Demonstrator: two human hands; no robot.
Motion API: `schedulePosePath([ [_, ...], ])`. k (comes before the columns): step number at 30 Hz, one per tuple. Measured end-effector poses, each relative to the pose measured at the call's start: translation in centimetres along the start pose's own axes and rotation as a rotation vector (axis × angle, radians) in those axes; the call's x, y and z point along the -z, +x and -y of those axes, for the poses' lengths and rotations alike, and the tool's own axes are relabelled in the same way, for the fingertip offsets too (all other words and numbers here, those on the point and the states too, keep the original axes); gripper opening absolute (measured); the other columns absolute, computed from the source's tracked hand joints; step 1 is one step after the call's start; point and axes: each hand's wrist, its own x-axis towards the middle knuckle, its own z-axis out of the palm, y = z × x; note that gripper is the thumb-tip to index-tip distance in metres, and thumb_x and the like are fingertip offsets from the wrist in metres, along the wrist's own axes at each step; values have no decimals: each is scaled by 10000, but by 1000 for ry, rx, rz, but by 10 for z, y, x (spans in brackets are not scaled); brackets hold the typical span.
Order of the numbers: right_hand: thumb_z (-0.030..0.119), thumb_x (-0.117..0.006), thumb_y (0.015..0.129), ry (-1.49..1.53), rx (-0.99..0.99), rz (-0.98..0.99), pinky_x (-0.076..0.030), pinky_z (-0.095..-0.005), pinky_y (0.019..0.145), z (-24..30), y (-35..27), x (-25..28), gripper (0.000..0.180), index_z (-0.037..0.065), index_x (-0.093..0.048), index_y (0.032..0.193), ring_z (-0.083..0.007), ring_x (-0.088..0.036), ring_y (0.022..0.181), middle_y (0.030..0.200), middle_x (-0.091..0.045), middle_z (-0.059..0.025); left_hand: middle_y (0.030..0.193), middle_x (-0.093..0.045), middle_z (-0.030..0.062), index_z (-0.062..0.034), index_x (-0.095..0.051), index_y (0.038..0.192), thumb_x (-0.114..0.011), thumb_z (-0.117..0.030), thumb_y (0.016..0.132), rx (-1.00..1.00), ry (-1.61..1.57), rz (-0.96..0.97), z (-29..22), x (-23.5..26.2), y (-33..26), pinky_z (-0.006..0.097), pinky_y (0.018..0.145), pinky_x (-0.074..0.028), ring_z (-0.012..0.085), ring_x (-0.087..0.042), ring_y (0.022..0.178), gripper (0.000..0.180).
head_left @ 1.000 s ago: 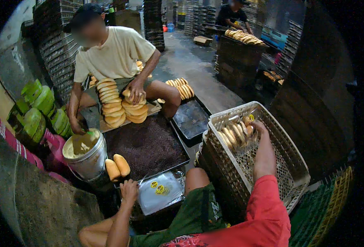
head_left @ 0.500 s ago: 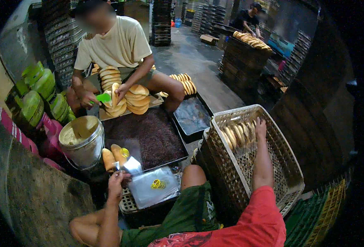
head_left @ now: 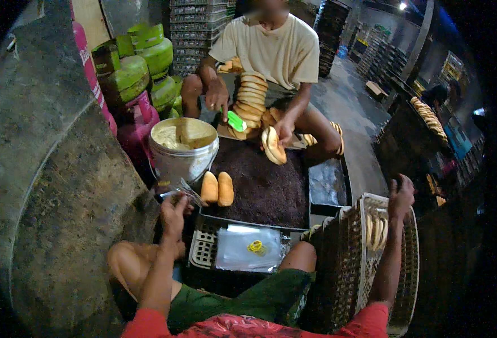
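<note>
My left hand (head_left: pixel 173 218) pinches a crumpled clear plastic bag (head_left: pixel 185 190), beside two golden elongated buns (head_left: pixel 225 189) at the near left of the dark-sprinkle tray (head_left: pixel 308 211). What is in the bag, if anything, cannot be made out. My right hand (head_left: pixel 401 198) is raised at the far end of a pale plastic crate (head_left: pixel 363 239), fingers loosely apart and nothing visible in them. Under it, a row of buns (head_left: pixel 377 232) stands inside the crate. Before my knees lies a stack of clear plastic bags (head_left: pixel 234 260) with yellow rubber bands (head_left: pixel 256 247) on top.
Opposite sits a person (head_left: pixel 271 50) with a green spatula (head_left: pixel 236 121) and an opened bun (head_left: pixel 273 146), behind the tray. A bucket of pale cream (head_left: pixel 206 151) stands left of it. Green gas cylinders (head_left: pixel 126 79) and a pink one (head_left: pixel 136 132) crowd the left.
My view has swung left. My right hand has come up from the buns inside the crate. The co-worker's bun has moved away from the spatula, over the tray's far edge.
</note>
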Motion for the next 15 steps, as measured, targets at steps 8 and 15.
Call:
schedulePosePath([
  [8, 331, -675, 836, 451, 680, 1119, -539, -474, 774, 328, -101, -17, 298, 92, -672, 1014, -373, -672, 882, 933, -695, -167, 844, -642, 30, -26, -615, 954, -572, -161, 972, -271, 66, 75, -19, 15, -14, 228, 613, -423, 92, -553, 699, 142],
  [15, 375, -650, 889, 836, 369, 1210, -525, -474, 718, 448, -206, -34, 324, 61, -684, 964, -362, -675, 857, 902, -707, -147, 780, -643, 72, 4, -638, 968, -611, -240, 966, 7, -14, -9, -29, 42, -13, 267, 620, -487, 143, -599, 669, 246],
])
